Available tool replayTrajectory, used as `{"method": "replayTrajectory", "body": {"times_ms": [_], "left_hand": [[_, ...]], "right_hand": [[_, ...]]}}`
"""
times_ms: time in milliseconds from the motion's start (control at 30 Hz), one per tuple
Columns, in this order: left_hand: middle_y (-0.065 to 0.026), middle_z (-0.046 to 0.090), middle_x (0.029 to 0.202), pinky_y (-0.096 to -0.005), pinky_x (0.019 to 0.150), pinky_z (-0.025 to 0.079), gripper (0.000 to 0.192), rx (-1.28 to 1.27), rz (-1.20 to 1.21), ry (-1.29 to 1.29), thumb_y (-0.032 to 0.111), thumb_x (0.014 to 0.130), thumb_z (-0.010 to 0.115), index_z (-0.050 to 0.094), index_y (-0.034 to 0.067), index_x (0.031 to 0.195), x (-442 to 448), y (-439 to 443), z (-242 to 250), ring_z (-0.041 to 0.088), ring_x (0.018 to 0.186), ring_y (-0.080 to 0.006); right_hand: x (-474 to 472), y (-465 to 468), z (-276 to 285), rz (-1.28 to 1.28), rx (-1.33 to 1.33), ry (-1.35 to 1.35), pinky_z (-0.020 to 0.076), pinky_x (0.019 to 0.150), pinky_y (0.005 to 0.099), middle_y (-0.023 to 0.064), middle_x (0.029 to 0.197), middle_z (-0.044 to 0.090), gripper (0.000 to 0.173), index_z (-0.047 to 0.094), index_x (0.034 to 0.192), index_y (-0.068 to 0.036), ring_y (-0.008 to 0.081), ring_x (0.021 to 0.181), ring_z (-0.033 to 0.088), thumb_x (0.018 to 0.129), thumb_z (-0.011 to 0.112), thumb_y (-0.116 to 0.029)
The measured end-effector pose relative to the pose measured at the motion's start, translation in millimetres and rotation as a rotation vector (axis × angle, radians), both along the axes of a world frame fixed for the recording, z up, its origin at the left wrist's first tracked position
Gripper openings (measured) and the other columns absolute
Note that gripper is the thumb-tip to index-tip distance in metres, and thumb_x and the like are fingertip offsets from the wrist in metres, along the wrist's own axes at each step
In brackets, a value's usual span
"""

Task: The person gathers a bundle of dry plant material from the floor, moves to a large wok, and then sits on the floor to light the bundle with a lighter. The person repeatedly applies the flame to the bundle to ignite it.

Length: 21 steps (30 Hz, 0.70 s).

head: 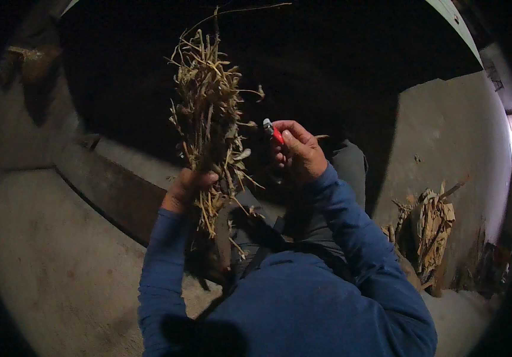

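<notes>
A bundle of dry plant stalks with withered pods or leaves (211, 98) stands roughly upright in front of me. My left hand (190, 185) grips it low down, and shorter stalk ends hang below that grip. To the right of the bundle, my right hand (298, 149) holds a red lighter (277, 134) with its metal top pointing up and to the left. A gap separates the lighter from the stalks. No flame shows at its tip. Part of the right hand's fingers lies in shadow.
A concrete wall or slab (452, 134) rises at the right, with a heap of dry husks and sticks (434, 232) against it. A low ledge (117, 187) runs along the left beside a pale concrete surface (68, 250). Deep shadow hides what lies beyond my hands.
</notes>
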<state>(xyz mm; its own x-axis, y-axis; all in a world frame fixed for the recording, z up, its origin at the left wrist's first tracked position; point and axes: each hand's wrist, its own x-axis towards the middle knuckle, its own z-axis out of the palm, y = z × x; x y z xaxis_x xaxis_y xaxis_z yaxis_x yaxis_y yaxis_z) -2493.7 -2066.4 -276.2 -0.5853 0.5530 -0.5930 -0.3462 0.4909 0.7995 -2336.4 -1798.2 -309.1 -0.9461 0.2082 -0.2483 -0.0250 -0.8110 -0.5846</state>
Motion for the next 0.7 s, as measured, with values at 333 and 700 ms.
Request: {"method": "replayTrajectory", "body": {"times_ms": [333, 700], "left_hand": [[0.0052, 0.058, 0.081, -0.0249, 0.065, 0.038, 0.028, -0.026, -0.050, -0.008, 0.023, 0.077, 0.076, 0.069, 0.009, 0.100, 3.3, 17.4, 38.7, 0.051, 0.072, -0.0082], [0.0013, 0.068, 0.088, -0.0259, 0.071, 0.050, 0.029, -0.080, -0.097, -0.037, 0.019, 0.077, 0.076, 0.073, 0.004, 0.103, 1.6, 31.7, 53.3, 0.062, 0.076, -0.0107]], "right_hand": [[14.5, -9.8, 4.8, 0.114, 0.379, 0.081, 0.0381, 0.062, 0.0225, -0.0065, 0.081, 0.048, 0.037, 0.063, 0.122, -0.010, 0.0056, 0.068, 0.041, 0.111, 0.048, -0.042], [25.2, -10.9, 9.9, -0.199, 0.831, -0.011, 0.0458, 0.068, 0.0292, 0.0026, 0.082, 0.059, 0.021, 0.063, 0.104, -0.005, 0.0110, 0.074, 0.052, 0.107, 0.060, -0.026]]}}
